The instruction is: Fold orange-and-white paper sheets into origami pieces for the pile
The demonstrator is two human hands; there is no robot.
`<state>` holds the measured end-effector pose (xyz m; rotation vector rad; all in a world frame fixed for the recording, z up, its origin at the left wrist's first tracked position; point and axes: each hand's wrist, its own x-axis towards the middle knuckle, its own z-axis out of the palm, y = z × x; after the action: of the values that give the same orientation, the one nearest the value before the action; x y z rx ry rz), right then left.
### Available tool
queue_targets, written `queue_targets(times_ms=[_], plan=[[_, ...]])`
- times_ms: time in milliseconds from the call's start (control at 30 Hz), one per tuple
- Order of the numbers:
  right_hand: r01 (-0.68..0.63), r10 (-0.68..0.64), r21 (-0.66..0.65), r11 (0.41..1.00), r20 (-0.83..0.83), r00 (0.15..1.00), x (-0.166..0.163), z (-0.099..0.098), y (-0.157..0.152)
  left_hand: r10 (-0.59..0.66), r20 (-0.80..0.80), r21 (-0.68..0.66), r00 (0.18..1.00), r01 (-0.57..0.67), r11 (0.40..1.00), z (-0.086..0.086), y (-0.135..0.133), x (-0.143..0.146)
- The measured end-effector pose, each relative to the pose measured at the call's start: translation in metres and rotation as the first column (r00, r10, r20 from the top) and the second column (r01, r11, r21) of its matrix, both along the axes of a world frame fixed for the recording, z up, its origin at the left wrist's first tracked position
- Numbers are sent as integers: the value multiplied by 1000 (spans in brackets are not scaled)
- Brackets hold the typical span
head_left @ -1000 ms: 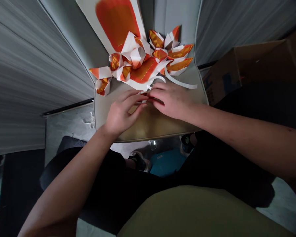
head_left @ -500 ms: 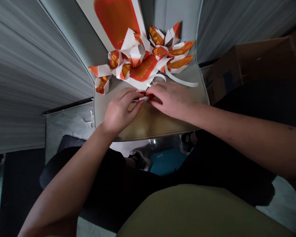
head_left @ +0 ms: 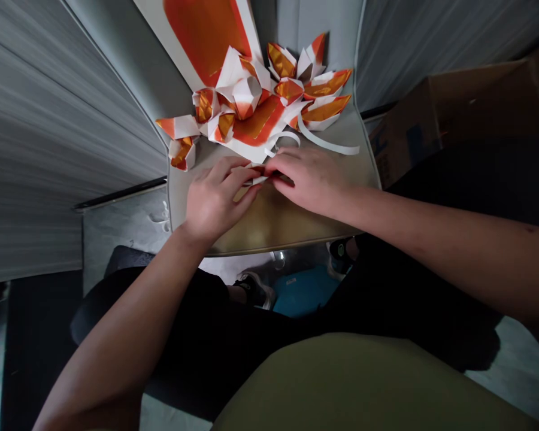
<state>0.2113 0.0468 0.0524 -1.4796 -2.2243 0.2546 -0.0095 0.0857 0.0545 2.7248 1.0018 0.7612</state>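
Between my fingers is a small folded piece of white and orange paper [head_left: 259, 174], mostly covered by them. My left hand [head_left: 220, 194] pinches its left end, and my right hand [head_left: 308, 179] is closed on its right end. Just beyond lie several folded paper pieces, white with orange and shiny gold, such as a boat-shaped one [head_left: 327, 111] and a pointed one [head_left: 184, 152]. Some rest on a flat orange-printed sheet [head_left: 258, 127]. A curled white paper strip [head_left: 330, 142] lies beyond my right hand.
Everything lies on a padded grey chair seat [head_left: 278, 230]. A white and orange stack of sheets [head_left: 206, 36] leans toward the backrest. At the right stands an open cardboard box [head_left: 404, 129]; grey curtains [head_left: 63, 120] hang at the left. Below is a blue object [head_left: 303, 293] on the floor.
Both hands stay on the folded paper, with only slight finger movement. The whole view has shifted a little; the other paper pieces lie as before.
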Motion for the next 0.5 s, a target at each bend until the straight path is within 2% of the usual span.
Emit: queue_targets(times_ms=[200,367,500], plan=[[-20,20,-7,1000,16,1000,-1,1,0,21,-23,46,1000,-20,999,-1,1,-2],[-29,30,-5,1000,39,999,-2,-2,-1,-14,14,4,1000,14,1000,-1,-2,0],[-28,28,-12,1000,63,998,-2,-3,-1,-17,-14,11,1000,17,1000,1,-5,2]])
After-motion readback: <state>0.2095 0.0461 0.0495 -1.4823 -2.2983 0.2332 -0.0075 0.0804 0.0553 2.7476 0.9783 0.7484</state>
